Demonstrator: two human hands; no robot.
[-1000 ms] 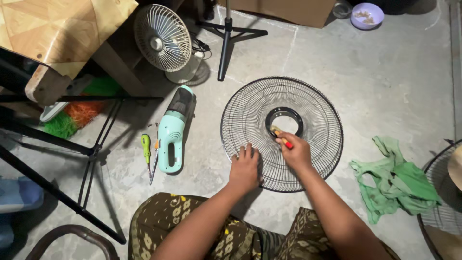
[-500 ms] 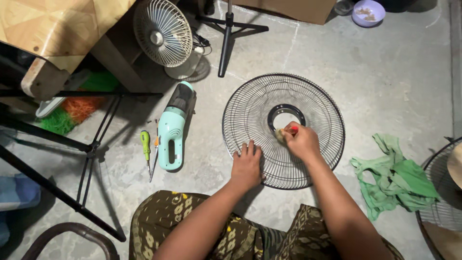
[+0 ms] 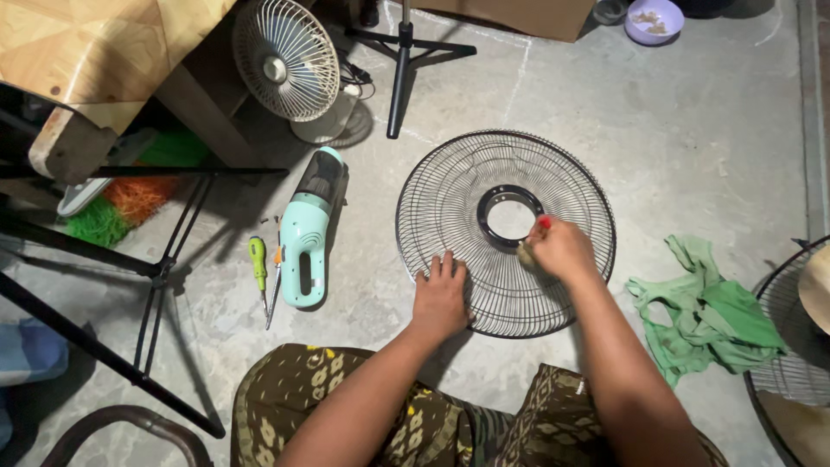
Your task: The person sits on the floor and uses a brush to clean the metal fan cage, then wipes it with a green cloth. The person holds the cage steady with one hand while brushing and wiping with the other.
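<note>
I sit on a bare grey concrete floor (image 3: pixel 692 130), rough and stained, with pale chalk-like lines running across it near the top. A round black wire fan guard (image 3: pixel 450 190) lies flat on it right in front of my knees. My left hand (image 3: pixel 439 298) rests flat on the guard's near rim, fingers spread and holding nothing. My right hand (image 3: pixel 564 251) is closed around a small brush (image 3: pixel 526 253) with a red end, its pale bristles touching the wires just beside the guard's black centre ring (image 3: pixel 486 207).

To my left on the floor lie a mint-green handheld vacuum (image 3: pixel 304 238), and just beside it a green-handled screwdriver (image 3: pixel 258 262) and a second, thinner one (image 3: pixel 277 277). Beyond them stands a small white desk fan (image 3: pixel 285 59) next to a wooden table (image 3: pixel 86 60), with black tripod legs (image 3: pixel 164 268) spreading beneath and a green and orange broom head (image 3: pixel 121 203) in the shadow. Another black stand (image 3: pixel 399 60) rises past the guard. A crumpled green rag (image 3: pixel 705 316) lies to my right, near a second wire guard (image 3: pixel 791 372) at the edge of view. A lilac bowl (image 3: pixel 653 19) sits far off by a cardboard box (image 3: pixel 510 15).
</note>
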